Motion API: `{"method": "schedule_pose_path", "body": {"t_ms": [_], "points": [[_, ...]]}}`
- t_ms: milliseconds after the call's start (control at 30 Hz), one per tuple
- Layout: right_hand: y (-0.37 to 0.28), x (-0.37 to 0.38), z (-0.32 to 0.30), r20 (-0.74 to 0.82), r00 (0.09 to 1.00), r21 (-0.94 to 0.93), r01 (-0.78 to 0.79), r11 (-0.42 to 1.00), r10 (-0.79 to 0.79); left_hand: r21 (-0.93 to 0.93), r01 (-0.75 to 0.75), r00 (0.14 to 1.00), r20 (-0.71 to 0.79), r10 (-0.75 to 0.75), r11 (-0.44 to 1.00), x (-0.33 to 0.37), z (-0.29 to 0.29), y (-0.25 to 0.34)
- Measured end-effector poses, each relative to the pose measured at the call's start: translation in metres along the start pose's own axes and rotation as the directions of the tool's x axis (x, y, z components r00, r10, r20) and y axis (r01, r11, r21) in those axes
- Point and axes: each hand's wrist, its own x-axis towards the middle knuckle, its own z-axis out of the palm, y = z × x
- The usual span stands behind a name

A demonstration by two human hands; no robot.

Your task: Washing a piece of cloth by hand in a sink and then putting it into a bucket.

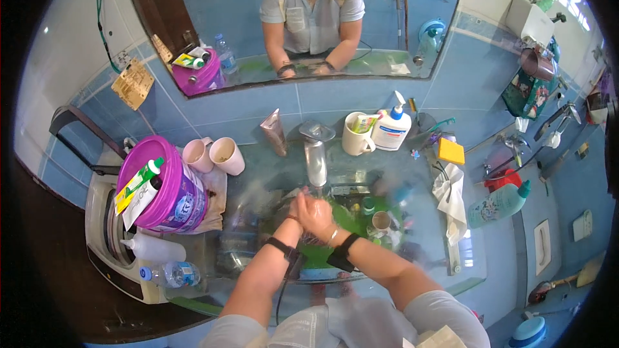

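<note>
My left hand (294, 209) and my right hand (316, 215) are clasped together over a clear glass basin. The right one folds across the left, both closed, with part of the left hand's fingers hidden. Their skin looks wet and shiny. Just beyond them stands a chrome faucet (315, 162), its spout pointing toward my hands. Whether water is running is hard to make out. A dark band circles each wrist. Through the glass, a green surface (351, 222) and several blurred items show below.
Left stands a purple bucket (150, 180) with tubes on its lid, beside two pink cups (227, 156) and a water bottle (174, 274). Behind the basin are a pink tube (275, 132), a white mug (356, 135) and a pump bottle (391, 127). A white cloth (450, 200) lies right, near a green bottle (500, 205).
</note>
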Motion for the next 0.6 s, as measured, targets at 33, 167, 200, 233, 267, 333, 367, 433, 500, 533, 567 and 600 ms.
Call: {"method": "schedule_pose_path", "body": {"t_ms": [33, 167, 200, 233, 267, 333, 367, 433, 500, 533, 567, 600], "points": [[0.019, 0.005, -0.002, 0.018, 1.000, -0.070, 0.022, 0.997, -0.021, 0.298, 0.117, 0.852, -0.520, 0.058, 0.947, 0.020, 0.050, -0.013], [0.002, 0.002, -0.017, -0.016, 0.997, 0.080, -0.080, 0.994, 0.081, 0.421, 0.262, 0.590, -0.782, 0.201, 0.869, 0.018, 0.070, -0.010], [-0.007, -0.003, -0.013, 0.049, 0.999, 0.000, 0.008, 1.000, -0.008, 0.502, 0.239, 0.640, -0.725, 0.254, 0.831, 0.015, 0.060, -0.005], [-0.040, -0.015, -0.025, 0.056, 0.994, 0.053, 0.091, 0.994, -0.094, 0.500, 0.238, 0.635, -0.729, 0.256, 0.833, 0.011, 0.057, -0.001], [-0.039, -0.019, -0.028, 0.069, 0.992, 0.189, 0.092, 0.978, -0.107, 0.456, 0.251, 0.615, -0.756, 0.223, 0.854, 0.015, 0.063, -0.003], [-0.006, -0.001, -0.025, 0.059, 0.997, 0.019, 0.041, 0.999, -0.042, 0.365, 0.279, 0.571, -0.807, 0.152, 0.888, 0.023, 0.079, -0.008], [0.001, 0.012, -0.028, -0.015, 0.993, 0.104, -0.116, 0.988, 0.118, 0.288, 0.221, 0.609, -0.787, 0.098, 0.932, 0.026, 0.086, -0.015], [0.002, 0.007, -0.027, 0.013, 0.992, 0.094, -0.123, 0.988, 0.122, 0.384, 0.239, 0.654, -0.743, 0.145, 0.892, 0.021, 0.070, -0.006], [-0.020, -0.012, -0.010, 0.092, 0.986, 0.044, 0.133, 0.990, -0.137, 0.478, 0.244, 0.700, -0.689, 0.187, 0.844, 0.014, 0.054, 0.005], [-0.022, -0.011, -0.014, 0.091, 0.987, 0.041, 0.130, 0.991, -0.133, 0.382, 0.184, 0.736, -0.664, 0.131, 0.906, 0.009, 0.049, 0.008], [-0.022, -0.006, -0.018, 0.108, 0.983, 0.106, 0.135, 0.985, -0.146, 0.275, 0.128, 0.772, -0.630, 0.078, 0.953, 0.005, 0.044, 0.009], [-0.021, 0.001, -0.023, 0.124, 0.979, 0.169, 0.137, 0.976, -0.159, 0.159, 0.079, 0.808, -0.588, 0.029, 0.984, 0.005, 0.039, 0.008]]}}
